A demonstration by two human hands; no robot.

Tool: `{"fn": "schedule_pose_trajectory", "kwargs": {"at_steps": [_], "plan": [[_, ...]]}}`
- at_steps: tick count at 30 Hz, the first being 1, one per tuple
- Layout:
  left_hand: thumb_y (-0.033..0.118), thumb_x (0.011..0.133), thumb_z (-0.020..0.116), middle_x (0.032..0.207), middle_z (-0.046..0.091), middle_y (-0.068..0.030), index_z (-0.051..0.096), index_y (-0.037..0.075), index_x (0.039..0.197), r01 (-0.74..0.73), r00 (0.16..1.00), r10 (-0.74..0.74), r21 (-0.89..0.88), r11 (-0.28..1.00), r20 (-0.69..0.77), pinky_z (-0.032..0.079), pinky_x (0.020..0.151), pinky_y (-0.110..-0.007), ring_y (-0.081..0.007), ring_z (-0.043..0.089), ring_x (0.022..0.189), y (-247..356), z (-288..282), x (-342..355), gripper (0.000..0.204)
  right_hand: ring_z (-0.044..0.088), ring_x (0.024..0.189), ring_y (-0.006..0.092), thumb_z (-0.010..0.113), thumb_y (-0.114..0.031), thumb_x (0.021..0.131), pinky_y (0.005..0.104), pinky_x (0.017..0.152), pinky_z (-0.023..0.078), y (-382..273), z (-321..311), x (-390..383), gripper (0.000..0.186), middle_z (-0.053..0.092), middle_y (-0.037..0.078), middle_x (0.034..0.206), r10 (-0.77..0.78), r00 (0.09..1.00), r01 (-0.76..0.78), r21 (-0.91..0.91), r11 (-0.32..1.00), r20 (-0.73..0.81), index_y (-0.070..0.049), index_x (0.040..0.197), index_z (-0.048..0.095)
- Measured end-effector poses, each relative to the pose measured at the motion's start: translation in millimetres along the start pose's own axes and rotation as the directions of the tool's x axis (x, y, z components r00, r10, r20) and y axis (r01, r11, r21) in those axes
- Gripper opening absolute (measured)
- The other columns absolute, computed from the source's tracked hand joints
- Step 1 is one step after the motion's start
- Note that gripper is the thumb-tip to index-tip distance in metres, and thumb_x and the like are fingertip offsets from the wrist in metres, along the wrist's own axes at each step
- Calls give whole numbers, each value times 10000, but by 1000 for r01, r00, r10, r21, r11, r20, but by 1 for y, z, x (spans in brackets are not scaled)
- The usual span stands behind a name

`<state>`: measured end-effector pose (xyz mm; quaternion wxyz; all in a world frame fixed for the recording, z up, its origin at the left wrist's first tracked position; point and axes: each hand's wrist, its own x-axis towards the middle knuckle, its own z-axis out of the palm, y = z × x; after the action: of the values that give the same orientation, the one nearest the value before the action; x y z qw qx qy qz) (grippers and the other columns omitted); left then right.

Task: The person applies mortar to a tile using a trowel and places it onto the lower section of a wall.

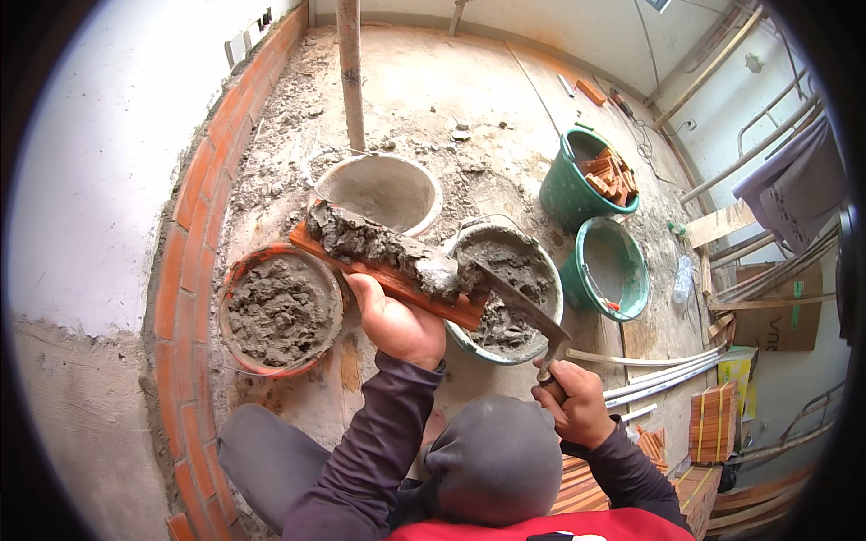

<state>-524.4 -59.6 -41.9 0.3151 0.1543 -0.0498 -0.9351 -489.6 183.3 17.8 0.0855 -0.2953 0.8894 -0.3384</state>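
Note:
My left hand (397, 323) is closed around a long orange brick (397, 287) from below, holding it tilted above the buckets. A thick ridge of wet grey mortar (374, 243) lies along its top. In my right hand (575, 403) is the handle of a trowel (528, 309), whose narrow blade reaches the mortar at the brick's right end. Behind them stands a bucket of mortar (516, 345), partly hidden by the brick and blade. An orange-red bucket (227, 335) full of mortar is left of my left hand.
A low brick course (185, 270) runs along the left wall. Beyond the brick is a pale bucket (431, 176); a metal pole (350, 81) rises behind it. Two green buckets stand right, one (559, 185) holding brick pieces. White pipes (667, 374) and stacked bricks (713, 424) lie lower right.

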Motion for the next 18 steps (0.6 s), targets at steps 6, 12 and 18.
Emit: {"fn": "schedule_pose_trajectory", "kwargs": {"at_steps": [6,12,18], "plan": [[461,1060,313,1431,449,-80,353,82,1464,-74,997,74,-47,996,7,354,1117,-428,-241,458,1286,7,1,-3,555,627,651,274,787,-31,768,348,600,505,19,34,-5,399,611,122,799,-115,978,115,-10,993,-175,-12,1143,653],[455,1062,312,1410,469,-82,374,77,1447,-41,999,38,-77,996,-38,366,1105,-421,-241,472,1272,12,14,-10,543,625,654,252,761,16,756,339,594,508,24,64,1,416,657,109,846,-108,954,132,68,989,-279,-59,1158,679],[465,1063,290,1344,529,-83,442,50,1378,43,992,-48,-48,998,-115,408,1063,-421,-246,528,1202,21,20,-12,542,641,679,266,750,55,671,348,612,517,55,72,-1,486,673,104,854,-175,929,173,-35,984,-327,-83,1134,699]]}}
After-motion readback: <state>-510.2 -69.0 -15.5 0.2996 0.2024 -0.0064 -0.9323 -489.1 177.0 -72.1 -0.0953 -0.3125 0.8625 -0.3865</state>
